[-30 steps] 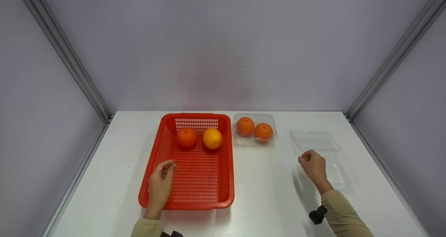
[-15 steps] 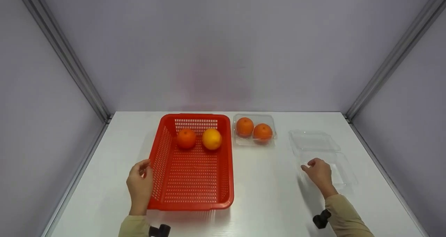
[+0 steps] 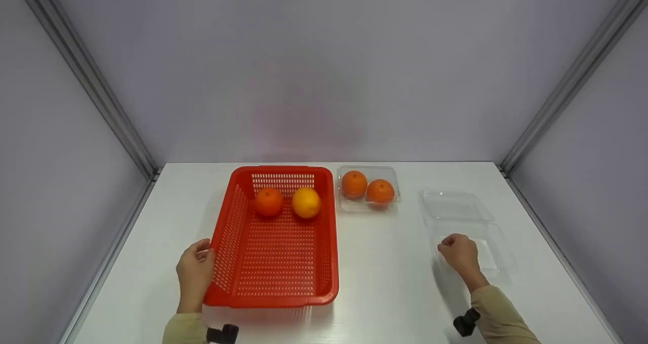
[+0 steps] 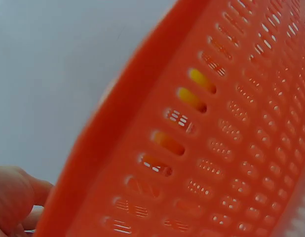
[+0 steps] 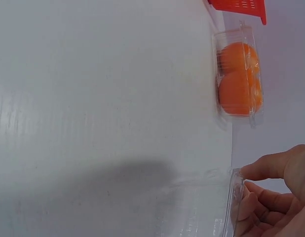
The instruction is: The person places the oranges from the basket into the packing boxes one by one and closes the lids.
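A red plastic basket (image 3: 283, 298) of slotted mesh stands left of centre, with an orange (image 3: 269, 202) and a yellower orange (image 3: 306, 203) at its far end. My left hand (image 3: 195, 270) is at the basket's left rim, its loosely bent fingers close against the edge. In the left wrist view, the rim partly hides that hand (image 4: 14, 200). On the right lies an opened clear plastic clamshell container (image 3: 455, 206). My right hand (image 3: 460, 255) pinches its near-left edge; in the right wrist view the thumb (image 5: 266, 168) meets that edge, with the other fingers curled behind.
Another clear clamshell (image 3: 368, 171), holding two oranges (image 3: 354, 184), stands behind, just right of the basket. White tabletop (image 3: 385, 263) lies between the basket and the opened container. Pale walls (image 3: 324, 81) enclose the back and both sides.
My left hand has moved left from over the basket to its left rim, then slightly nearer to me. My right hand has shifted a little toward me. The fruit has not moved.
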{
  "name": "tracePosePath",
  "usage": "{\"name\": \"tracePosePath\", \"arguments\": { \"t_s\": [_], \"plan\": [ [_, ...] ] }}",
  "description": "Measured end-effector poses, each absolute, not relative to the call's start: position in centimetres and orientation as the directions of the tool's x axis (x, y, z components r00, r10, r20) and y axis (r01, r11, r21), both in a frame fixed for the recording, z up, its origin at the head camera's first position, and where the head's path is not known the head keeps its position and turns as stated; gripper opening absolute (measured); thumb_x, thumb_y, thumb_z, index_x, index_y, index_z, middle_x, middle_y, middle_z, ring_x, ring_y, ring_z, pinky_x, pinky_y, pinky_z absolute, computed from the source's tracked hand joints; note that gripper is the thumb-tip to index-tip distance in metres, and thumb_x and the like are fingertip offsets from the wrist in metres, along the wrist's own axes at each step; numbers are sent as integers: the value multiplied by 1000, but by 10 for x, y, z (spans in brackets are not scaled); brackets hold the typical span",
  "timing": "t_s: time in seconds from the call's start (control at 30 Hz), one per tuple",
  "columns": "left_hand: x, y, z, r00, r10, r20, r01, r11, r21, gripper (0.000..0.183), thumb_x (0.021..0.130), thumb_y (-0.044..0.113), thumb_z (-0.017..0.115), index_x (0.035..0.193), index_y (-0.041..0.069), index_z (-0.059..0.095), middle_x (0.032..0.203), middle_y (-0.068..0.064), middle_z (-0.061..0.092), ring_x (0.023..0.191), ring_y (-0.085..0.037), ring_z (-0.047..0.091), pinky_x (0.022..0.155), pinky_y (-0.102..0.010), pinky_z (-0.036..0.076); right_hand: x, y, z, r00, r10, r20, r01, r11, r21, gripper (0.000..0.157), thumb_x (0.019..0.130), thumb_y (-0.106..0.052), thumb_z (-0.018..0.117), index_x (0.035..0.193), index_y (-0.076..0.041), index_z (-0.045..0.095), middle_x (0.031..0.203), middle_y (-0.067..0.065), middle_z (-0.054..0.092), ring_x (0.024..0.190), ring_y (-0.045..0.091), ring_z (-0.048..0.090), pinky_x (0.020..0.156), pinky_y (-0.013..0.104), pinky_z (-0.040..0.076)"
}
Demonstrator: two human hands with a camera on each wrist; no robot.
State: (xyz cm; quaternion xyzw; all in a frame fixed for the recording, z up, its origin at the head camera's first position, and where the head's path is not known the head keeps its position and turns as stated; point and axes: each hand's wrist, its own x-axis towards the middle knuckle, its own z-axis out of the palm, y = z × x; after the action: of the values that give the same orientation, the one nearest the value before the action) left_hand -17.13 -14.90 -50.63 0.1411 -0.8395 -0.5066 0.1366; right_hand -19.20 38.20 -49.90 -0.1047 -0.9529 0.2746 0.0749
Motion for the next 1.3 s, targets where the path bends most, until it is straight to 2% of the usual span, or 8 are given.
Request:
{"name": "tracePosePath", "arguments": {
  "t_s": [0.23,0.5,0.7,1.07,1.3],
  "plan": [
    [-170,-158,-502,-945,-325,-24,-172,434,885,30,92,8,53,116,-9,54,110,-28,58,99,-37,59,81,-42,50,-188,371,-503,-967,241,88,148,805,-575,12,77,-5,62,79,7,63,70,12,62,60,20,55,53,29,43],
    [-172,-164,-503,-949,-294,-111,-228,399,888,32,92,13,53,117,-7,55,110,-26,58,98,-33,58,80,-37,51,-183,351,-504,-970,242,-10,190,735,-651,15,79,-7,62,85,7,62,67,8,60,50,12,54,45,25,45],
    [-172,-164,-504,-948,-297,-111,-228,395,890,32,92,13,54,117,-8,55,109,-26,58,97,-33,58,77,-34,50,-179,334,-504,-975,221,-32,186,721,-667,14,79,-6,64,85,7,61,65,6,58,48,11,54,44,25,46],
    [-172,-163,-503,-946,-310,-99,-224,402,888,31,91,12,55,116,-8,55,109,-27,58,100,-36,58,81,-38,50,-172,305,-505,-974,191,-124,221,664,-714,19,78,-3,64,91,9,57,67,8,57,47,12,55,45,27,50],
    [-172,-162,-501,-942,-305,-141,-253,364,896,33,93,14,53,118,-7,54,112,-27,57,102,-35,56,81,-37,49,-170,311,-492,-975,170,-141,219,657,-721,16,79,-4,65,89,7,59,66,7,58,50,14,56,47,28,51]
  ]
}}
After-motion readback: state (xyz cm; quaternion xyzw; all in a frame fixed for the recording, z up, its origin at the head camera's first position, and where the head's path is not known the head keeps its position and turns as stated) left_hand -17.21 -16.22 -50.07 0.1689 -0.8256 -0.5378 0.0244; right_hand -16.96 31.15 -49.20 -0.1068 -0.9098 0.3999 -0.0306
